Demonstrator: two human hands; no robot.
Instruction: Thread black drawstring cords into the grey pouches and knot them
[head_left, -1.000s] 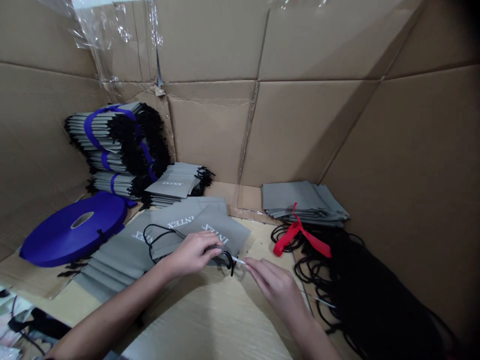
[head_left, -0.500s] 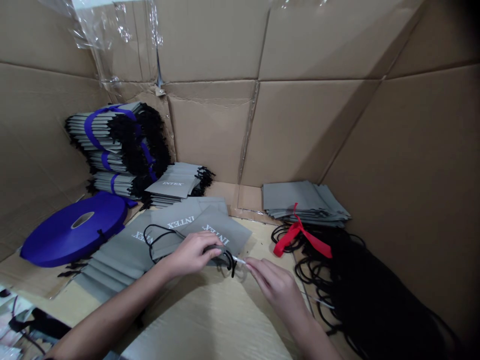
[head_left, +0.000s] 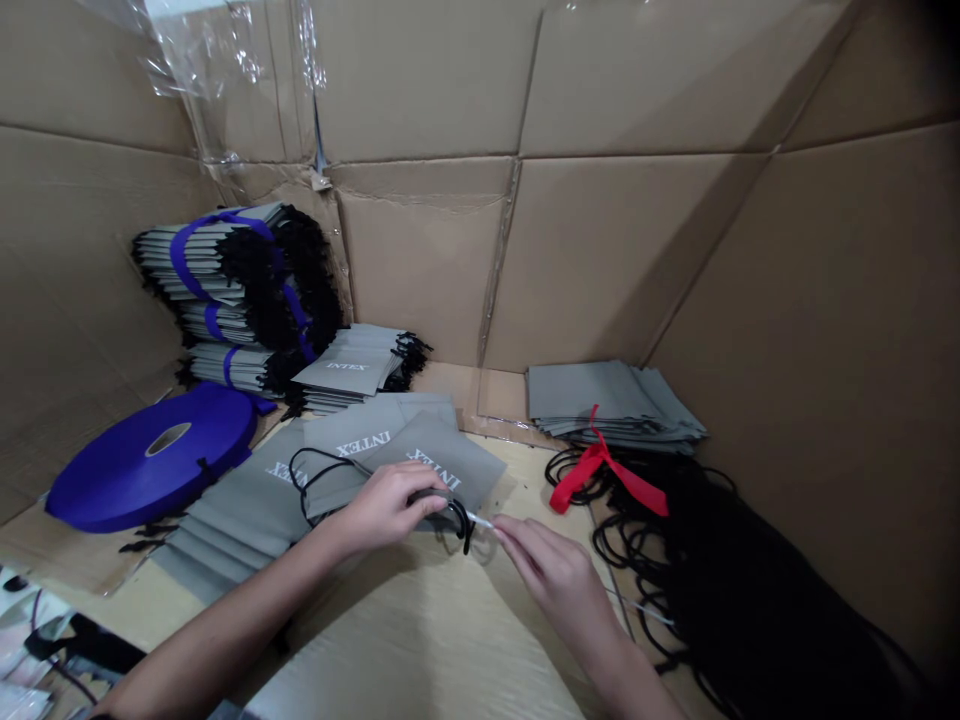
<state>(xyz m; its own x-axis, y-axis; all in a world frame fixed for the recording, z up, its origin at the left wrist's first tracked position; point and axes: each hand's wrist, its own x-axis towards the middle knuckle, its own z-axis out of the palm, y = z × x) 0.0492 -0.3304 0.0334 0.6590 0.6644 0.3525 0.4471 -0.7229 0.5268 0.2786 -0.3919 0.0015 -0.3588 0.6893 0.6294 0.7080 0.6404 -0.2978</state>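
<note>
My left hand (head_left: 396, 505) is closed, pinching the corner of a grey pouch, with a black cord (head_left: 459, 520) looping out beside its fingertips. A thin pale rod (head_left: 482, 521) runs from that cord to my right hand (head_left: 551, 565), whose fingers are pinched on its end. Much of the held pouch is hidden by my left hand. Grey pouches printed INTEX (head_left: 431, 462) lie just behind my left hand, and a black cord loop (head_left: 300, 475) rests over them.
A purple ribbon roll (head_left: 154, 450) and tied pouch bundles (head_left: 217, 265) are at the left, with a loose pouch pile (head_left: 349, 370) beside them. Grey pieces (head_left: 600, 395), a red ribbon (head_left: 589, 475) and many black cords (head_left: 742, 590) lie at the right. Cardboard walls (head_left: 630, 250) surround the table.
Both hands keep nearly the same pose and hold. The whole view has shifted very slightly.
</note>
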